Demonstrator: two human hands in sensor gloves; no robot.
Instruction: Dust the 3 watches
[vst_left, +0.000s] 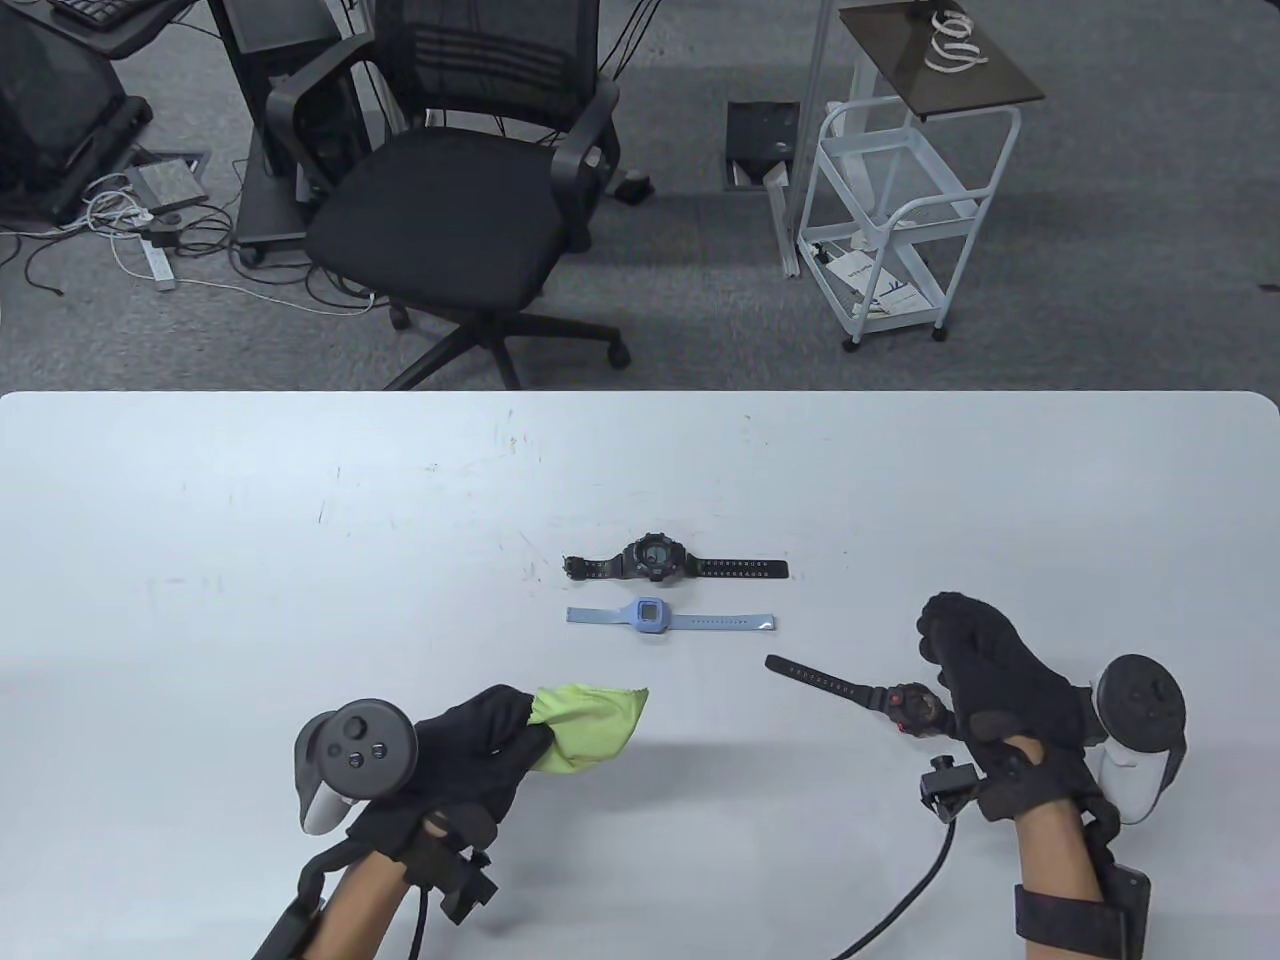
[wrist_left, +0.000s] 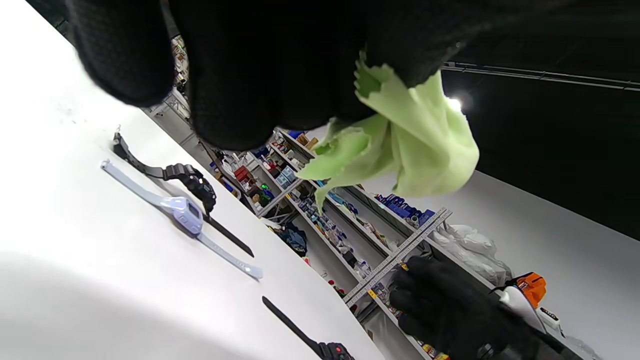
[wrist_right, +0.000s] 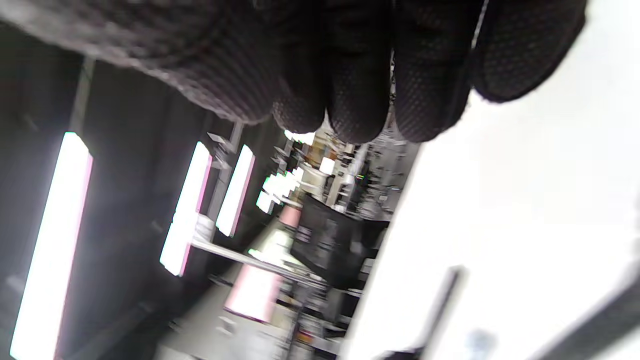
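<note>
Left hand (vst_left: 470, 745) grips green cloth (vst_left: 585, 725); right hand (vst_left: 985, 665) holds black-red watch (vst_left: 850, 692), bare table (vst_left: 250, 550) around.

On the bench (vst_left: 250, 520), 2 watches lie side by side near the middle: big watch (vst_left: 655, 558) at the back, small watch (vst_left: 652, 618) just in front. 3rd watch (vst_left: 850, 690) is to the right & nearer, under the right hand (vst_left: 985, 665). Cloth (vst_left: 590, 725) is in the left hand (vst_left: 470, 745), front left of the watches.
</note>
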